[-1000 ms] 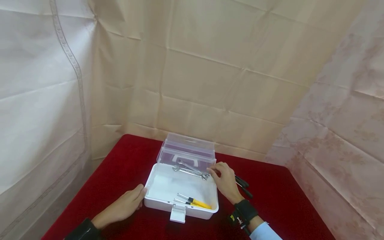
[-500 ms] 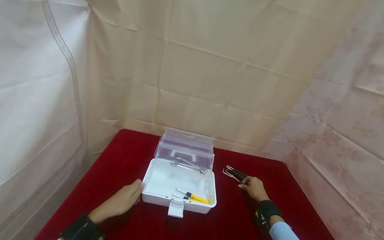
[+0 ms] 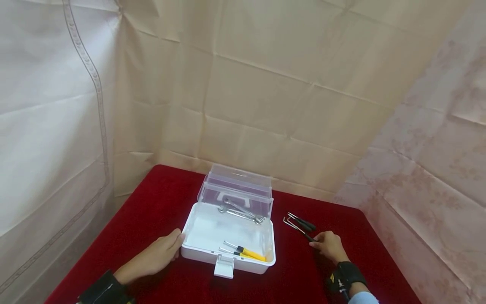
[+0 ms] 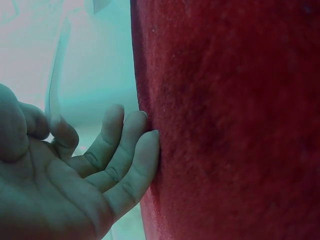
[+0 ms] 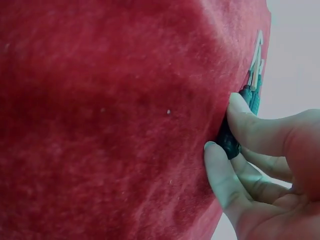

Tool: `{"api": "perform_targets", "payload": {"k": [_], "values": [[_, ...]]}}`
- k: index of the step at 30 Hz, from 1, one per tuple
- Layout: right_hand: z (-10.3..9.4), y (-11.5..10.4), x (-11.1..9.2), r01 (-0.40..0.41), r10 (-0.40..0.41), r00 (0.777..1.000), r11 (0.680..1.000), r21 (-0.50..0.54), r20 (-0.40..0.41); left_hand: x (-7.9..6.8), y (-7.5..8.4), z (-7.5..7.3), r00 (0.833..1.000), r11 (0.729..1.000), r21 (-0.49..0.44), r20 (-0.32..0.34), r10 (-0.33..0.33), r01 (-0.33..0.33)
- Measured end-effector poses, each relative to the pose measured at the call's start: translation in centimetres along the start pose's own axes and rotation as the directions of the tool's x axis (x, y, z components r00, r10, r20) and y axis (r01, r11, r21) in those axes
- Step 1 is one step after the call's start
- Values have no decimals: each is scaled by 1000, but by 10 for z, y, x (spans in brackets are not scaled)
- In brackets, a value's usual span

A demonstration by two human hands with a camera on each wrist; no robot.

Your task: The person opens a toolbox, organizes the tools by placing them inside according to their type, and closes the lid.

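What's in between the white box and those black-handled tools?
Just a strip of bare red cloth. The head view shows nothing lying there between the white box and the black-handled tools.

Red table (image 3: pixel 167 202), toolbox (image 3: pixel 201 256), seemingly hooked tools (image 3: pixel 305 224)

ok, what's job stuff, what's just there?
Likely the job:
black-handled tool, pinched by right hand
other black-handled tools
white box, left hand touching it
wrenches, yellow-handled tools

Just there:
red table cover
beige drape

Left hand (image 4: pixel 70 177), fingers (image 4: pixel 137 172) slightly bent, pale box (image 4: pixel 95 65) beyond, red cloth (image 4: pixel 230 120) alongside
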State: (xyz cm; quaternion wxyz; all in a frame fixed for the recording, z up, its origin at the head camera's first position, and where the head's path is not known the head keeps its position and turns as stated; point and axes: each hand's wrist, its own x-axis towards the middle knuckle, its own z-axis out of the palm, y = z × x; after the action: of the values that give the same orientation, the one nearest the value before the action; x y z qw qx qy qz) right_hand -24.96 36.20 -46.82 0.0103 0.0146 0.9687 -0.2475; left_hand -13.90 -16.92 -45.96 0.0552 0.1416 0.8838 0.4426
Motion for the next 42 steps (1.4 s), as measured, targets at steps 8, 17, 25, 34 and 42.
{"api": "perform_targets", "payload": {"k": [8,17,25,34,42], "values": [[-2,4,-1,-35,34,999,999,-14,-42,-1,3,0,1000,1000,13,-8,-12,12],[-6,7,-4,26,-26,993,1000,2,-117,-2,9,-1,998,998,37,-45,-45,47],[-8,-2,-4,96,-102,975,995,-42,-198,0,8,0,995,996,42,-53,-79,81],[-10,-17,-2,121,-130,953,992,-46,-273,0,6,3,993,995,13,-57,-100,100],[-11,-22,0,146,-151,945,989,-41,-290,0,5,5,996,997,14,-56,-70,71]]}}
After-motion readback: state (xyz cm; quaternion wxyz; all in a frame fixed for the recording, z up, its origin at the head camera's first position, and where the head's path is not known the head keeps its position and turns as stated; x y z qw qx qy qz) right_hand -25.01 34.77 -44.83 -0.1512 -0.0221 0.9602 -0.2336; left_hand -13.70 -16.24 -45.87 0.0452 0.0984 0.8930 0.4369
